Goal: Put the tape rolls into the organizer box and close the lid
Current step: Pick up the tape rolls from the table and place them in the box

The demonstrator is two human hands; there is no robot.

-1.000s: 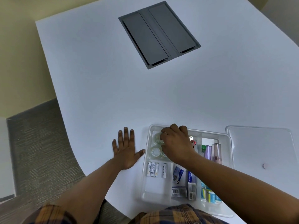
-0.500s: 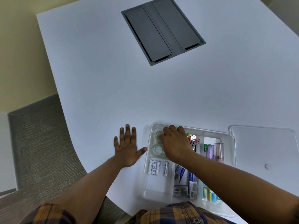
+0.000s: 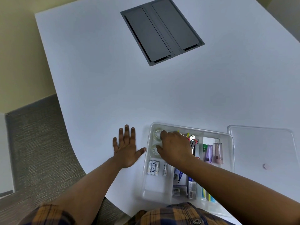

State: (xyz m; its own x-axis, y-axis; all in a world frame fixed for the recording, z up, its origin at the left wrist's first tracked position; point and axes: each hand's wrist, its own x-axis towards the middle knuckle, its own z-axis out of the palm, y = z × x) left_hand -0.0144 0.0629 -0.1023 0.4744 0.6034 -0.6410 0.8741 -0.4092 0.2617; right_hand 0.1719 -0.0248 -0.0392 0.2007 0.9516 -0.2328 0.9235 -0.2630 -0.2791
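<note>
The clear organizer box [image 3: 146,181] lies open near the table's front edge. Two clear tape rolls lie in its far left compartment, one roll [image 3: 156,134] behind the other roll [image 3: 154,151]. My right hand [image 3: 176,150] hovers palm down over that compartment. Its index fingertip touches the far roll and its thumb rests by the near one, with nothing gripped. My left hand [image 3: 126,151] lies flat on the table just left of the box, fingers spread. The clear lid [image 3: 263,148] lies flat to the right of the box.
Several batteries [image 3: 153,168], pens, highlighters and small packets fill the other compartments. A dark grey cable hatch [image 3: 162,30] is set in the white table [image 3: 178,95] far ahead. The table's curved edge runs down the left, with grey carpet [image 3: 40,151] beyond.
My right hand has drawn back slightly to the right, and its fingers have loosened from a bunched grip, uncovering more of both rolls. My left hand stays flat.
</note>
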